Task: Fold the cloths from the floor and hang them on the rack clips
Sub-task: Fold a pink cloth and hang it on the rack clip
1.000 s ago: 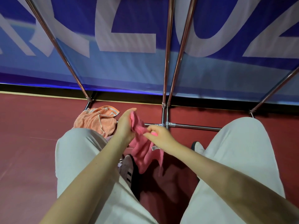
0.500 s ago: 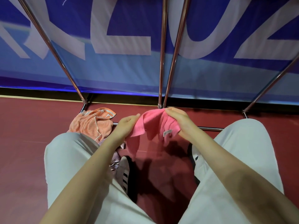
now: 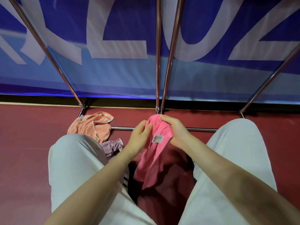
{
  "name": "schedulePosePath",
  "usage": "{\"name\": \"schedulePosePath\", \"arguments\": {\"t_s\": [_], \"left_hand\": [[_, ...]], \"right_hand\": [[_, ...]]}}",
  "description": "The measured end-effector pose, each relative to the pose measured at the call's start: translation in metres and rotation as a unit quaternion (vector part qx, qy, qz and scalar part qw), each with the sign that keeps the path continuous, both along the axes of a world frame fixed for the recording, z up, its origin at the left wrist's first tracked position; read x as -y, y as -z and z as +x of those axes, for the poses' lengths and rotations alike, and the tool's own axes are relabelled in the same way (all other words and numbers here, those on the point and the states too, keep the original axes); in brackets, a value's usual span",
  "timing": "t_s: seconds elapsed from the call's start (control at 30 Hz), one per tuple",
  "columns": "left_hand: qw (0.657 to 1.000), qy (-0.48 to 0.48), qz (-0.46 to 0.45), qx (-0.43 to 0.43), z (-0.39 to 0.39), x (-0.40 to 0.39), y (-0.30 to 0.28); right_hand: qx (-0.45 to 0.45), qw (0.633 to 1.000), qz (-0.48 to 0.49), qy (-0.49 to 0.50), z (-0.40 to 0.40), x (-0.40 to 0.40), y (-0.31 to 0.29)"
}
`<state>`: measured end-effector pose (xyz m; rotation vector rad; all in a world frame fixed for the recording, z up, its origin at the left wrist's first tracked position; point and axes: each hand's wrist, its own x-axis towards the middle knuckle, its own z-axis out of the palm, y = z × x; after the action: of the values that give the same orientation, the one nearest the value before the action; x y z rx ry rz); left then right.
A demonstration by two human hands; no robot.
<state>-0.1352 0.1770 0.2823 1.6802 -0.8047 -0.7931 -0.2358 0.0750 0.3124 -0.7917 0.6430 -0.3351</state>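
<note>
A pink cloth [image 3: 152,158] with a small white label hangs between my knees, held up off the red floor. My right hand [image 3: 176,130] grips its top right edge, fingers curled over the fabric. My left hand [image 3: 140,133] pinches the cloth's upper left edge. An orange cloth [image 3: 92,125] lies crumpled on the floor to the left, beside a small purple cloth [image 3: 112,146] partly hidden by my left knee. The metal rack's poles [image 3: 158,62] rise in front of me; no clips are in view.
The rack's low crossbar [image 3: 201,129] runs along the floor behind my hands. A blue banner [image 3: 113,70] with large white letters hangs behind the rack. My knees in light trousers [image 3: 74,159] flank the cloth, with a black-and-white shoe [image 3: 127,177] below.
My hands spread the pink cloth apart, then drew close together again at its top. The cloth now hangs longer beneath them, label facing me.
</note>
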Motion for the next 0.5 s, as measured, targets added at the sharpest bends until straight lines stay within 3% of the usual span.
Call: {"name": "schedulePosePath", "arguments": {"t_s": [0.23,0.3,0.4,0.5], "left_hand": [[0.998,-0.042,0.029,0.041,0.008,0.004,-0.003],[0.994,-0.027,0.059,0.086,0.014,0.001,-0.001],[0.968,0.022,0.100,0.231,0.022,-0.007,0.003],[0.963,0.033,0.113,0.244,0.032,-0.009,0.011]], "right_hand": [[-0.027,1.000,-0.007,0.005,0.004,0.009,-0.002],[-0.021,1.000,-0.007,0.001,0.004,0.008,0.001],[-0.031,0.999,0.015,0.013,0.003,0.010,0.002],[-0.040,0.998,0.040,0.034,0.001,0.017,0.000]]}}
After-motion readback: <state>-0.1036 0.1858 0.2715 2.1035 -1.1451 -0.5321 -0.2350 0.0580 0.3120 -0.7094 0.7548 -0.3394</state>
